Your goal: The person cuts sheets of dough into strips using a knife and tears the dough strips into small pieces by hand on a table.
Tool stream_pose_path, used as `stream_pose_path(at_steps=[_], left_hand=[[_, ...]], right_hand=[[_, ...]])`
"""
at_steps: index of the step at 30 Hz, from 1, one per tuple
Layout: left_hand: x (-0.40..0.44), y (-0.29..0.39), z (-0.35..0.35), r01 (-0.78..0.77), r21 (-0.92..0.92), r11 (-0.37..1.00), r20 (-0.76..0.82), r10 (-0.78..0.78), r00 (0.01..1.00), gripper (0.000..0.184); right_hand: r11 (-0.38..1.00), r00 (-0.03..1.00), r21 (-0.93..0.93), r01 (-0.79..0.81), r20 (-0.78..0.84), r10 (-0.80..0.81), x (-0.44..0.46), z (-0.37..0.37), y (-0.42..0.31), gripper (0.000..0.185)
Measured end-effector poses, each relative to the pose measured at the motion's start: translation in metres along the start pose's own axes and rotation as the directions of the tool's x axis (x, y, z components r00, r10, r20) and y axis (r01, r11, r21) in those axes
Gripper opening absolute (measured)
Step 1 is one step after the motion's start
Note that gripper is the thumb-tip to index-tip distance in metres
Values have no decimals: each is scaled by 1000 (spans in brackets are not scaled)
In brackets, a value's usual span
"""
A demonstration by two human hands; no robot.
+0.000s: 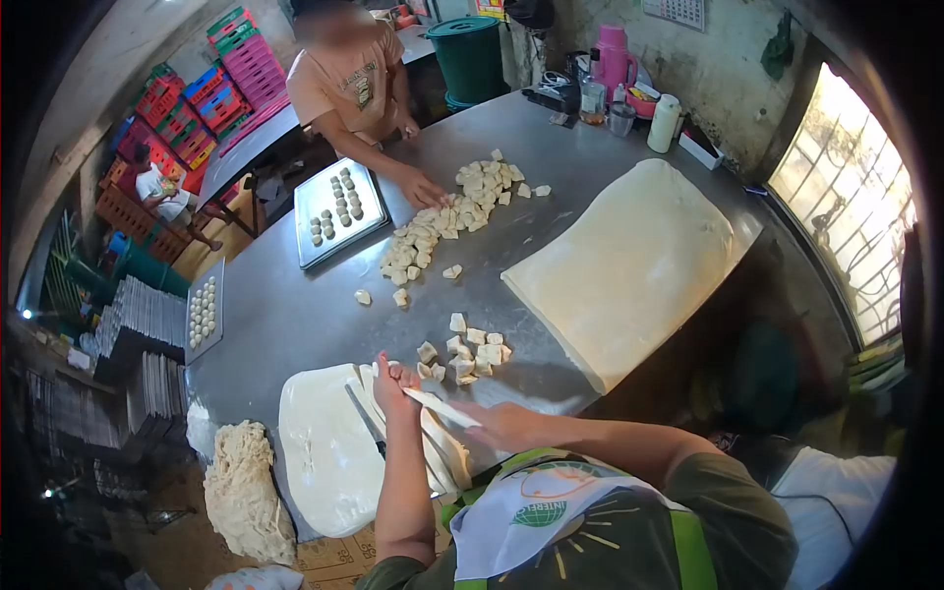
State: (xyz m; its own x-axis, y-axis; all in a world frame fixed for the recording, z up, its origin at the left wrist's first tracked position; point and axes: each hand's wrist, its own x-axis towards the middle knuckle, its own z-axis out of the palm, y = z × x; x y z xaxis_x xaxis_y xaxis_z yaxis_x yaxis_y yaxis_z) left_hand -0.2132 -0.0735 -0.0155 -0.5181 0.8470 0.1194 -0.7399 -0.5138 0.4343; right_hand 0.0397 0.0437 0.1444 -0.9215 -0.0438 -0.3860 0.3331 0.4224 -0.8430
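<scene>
My left hand (395, 382) is closed around the upper end of a pale strip of dough (440, 406), above the table edge. At the strip's lower end is my right hand (497, 425), its fingers a little blurred and gripping the dough. Below my left hand lies a thick dough slab (324, 452), its right side cut into long strips. A knife (366, 421) with a dark handle rests on the slab, partly hidden by my left forearm. Just beyond my hands sits a small pile of cut dough pieces (465, 359).
A larger dough sheet (629, 265) covers the table's right side. Across the table (265, 305), a person (359, 98) reaches into a heap of dough pieces (433, 231) beside a tray of dough balls (362, 228). Rough dough (241, 482) hangs at the left edge. Bottles and a pink thermos (614, 61) stand behind.
</scene>
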Motion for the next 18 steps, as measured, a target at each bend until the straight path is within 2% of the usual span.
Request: stream_pose_path(at_steps=[1, 2, 3, 4, 5, 6, 8, 9, 10, 11, 13, 14, 15, 16, 17, 18], left_hand=[[4, 2, 14, 10, -3, 1000, 22, -10, 1000, 32], [3, 3, 27, 10, -7, 1000, 36, -10, 999, 29], [-6, -4, 55, 12, -9, 1000, 19, -12, 1000, 29], [-4, -19, 96, 14, 540, 842, -48, 14, 999, 27], [4, -25, 128, 41, 911, 411, -77, 72, 994, 26], [7, -19, 147, 44, 910, 413, -76, 60, 995, 26], [14, -14, 175, -266, 957, 115, 251, 129, 959, 38], [15, -15, 180, -412, 910, -41, 413, 131, 901, 44], [15, -18, 173, -416, 909, -35, 417, 131, 899, 44], [12, -23, 161, -332, 943, 21, 329, 86, 941, 41], [3, -30, 136, -145, 983, 110, 147, -13, 989, 36], [-2, -32, 140, -146, 984, 106, 148, -11, 989, 36], [-8, -39, 145, -54, 983, -177, 25, -164, 986, 33], [-14, -42, 151, -1, 890, -456, -138, -272, 952, 30], [-17, -41, 157, -5, 889, -459, -132, -267, 954, 30], [-22, -42, 166, -102, 942, -319, 18, -257, 966, 31]], right_hand=[[1000, 1000, -8, -10, -1, 10, 2, -7, 18, 68], [981, 974, -157, 111, -178, -139, 12, -12, 44, 65], [931, 895, -301, 206, -326, -304, 19, -9, 56, 62], [933, 894, -295, 206, -330, -302, 22, -16, 45, 62], [876, 726, -408, 257, -517, -454, 23, -32, 27, 56], [812, 500, -520, 264, -647, -576, 24, -40, 15, 50], [810, 495, -518, 275, -646, -581, 31, -43, 8, 48], [797, 492, -524, 302, -630, -600, 33, -44, 5, 46], [777, 488, -534, 332, -608, -627, 34, -45, 3, 44], [776, 489, -538, 329, -606, -627, 36, -42, 4, 44], [928, 561, -305, 211, -740, -371, 47, -28, 13, 33], [974, 582, -173, 148, -781, -227, 53, -25, 20, 30], [972, 585, -176, 154, -777, -233, 58, -27, 30, 30], [976, 686, -214, -37, -716, -131, 61, -31, 44, 31], [937, 751, -269, -222, -660, -11, 64, -39, 58, 31], [935, 748, -275, -222, -664, -17, 64, -46, 74, 31]])
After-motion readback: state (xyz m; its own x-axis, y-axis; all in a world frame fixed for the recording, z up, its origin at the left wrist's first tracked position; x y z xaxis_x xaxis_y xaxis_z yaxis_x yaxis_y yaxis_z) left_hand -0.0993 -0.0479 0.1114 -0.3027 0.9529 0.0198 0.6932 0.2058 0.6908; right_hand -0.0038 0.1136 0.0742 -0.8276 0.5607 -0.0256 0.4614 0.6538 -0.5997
